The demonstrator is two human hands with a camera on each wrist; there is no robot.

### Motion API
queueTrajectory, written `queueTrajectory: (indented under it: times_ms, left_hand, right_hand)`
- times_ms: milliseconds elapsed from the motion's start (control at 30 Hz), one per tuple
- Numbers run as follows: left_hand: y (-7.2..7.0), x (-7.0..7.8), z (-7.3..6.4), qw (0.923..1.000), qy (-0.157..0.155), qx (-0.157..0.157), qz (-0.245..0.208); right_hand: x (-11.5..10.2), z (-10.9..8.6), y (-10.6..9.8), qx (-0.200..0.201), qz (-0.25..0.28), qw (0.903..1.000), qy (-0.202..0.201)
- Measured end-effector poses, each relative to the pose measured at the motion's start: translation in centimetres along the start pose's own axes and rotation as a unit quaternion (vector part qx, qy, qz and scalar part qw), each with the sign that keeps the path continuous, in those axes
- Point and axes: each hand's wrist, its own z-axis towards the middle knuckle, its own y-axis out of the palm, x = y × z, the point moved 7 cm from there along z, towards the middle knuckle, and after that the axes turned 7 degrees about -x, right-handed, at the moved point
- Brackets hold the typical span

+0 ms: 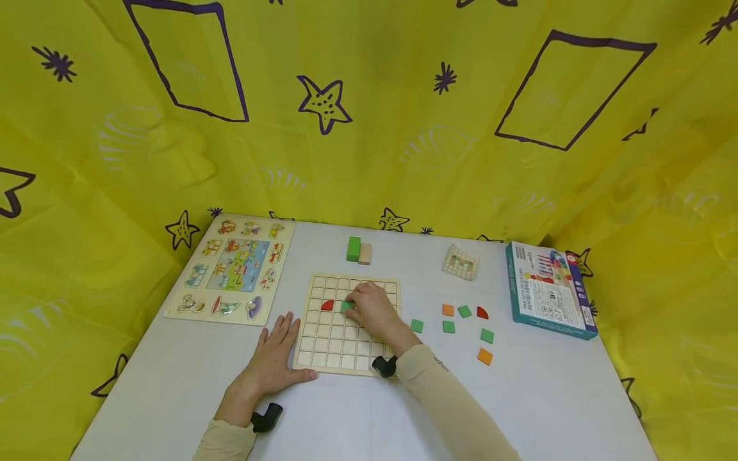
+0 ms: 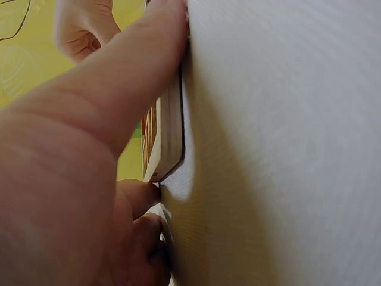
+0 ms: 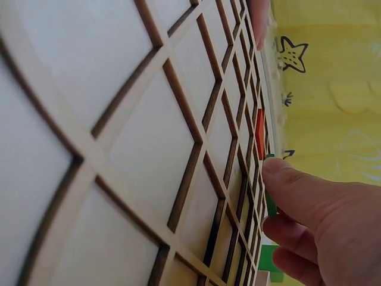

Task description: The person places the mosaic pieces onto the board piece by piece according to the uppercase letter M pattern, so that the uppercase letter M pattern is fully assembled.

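R grip point(image 1: 375, 312) pinches a green tile point(image 1: 347, 307) btwn thumb + fingers over the gridded board point(image 1: 328, 346); can't tell if tile's down in a cell. Red quarter-round pc point(image 1: 327, 305) is on the board just L of R grip. L grip point(image 1: 275, 360) holds nothing: flat on white table point(image 1: 323, 416) at board's L side, fingers spread, thumb at its near edge. Loose to R of R grip: 4 green sq. pcs point(image 1: 449, 327), 2 orange pcs point(image 1: 448, 310), 1 red pc point(image 1: 482, 312). Beyond R grip: green block point(image 1: 353, 248) beside plain wood block point(image 1: 365, 254). Beyond + R of it: pattern card point(image 1: 460, 262), then teal-sided box point(image 1: 550, 288). Beyond L grip, to its L: pic puzzle point(image 1: 242, 318) w/ vehicle pcs.
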Motion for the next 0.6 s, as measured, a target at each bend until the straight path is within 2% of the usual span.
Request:
queueTrajectory:
  times_ms: [600]
  left_hand:
    - [-0.02, 0.04, 0.00, 1.0000, -0.003, -0.002, -0.003]
  right_hand:
    - [-0.36, 0.70, 0.56, 0.016, -0.022, 0.9994, 0.022]
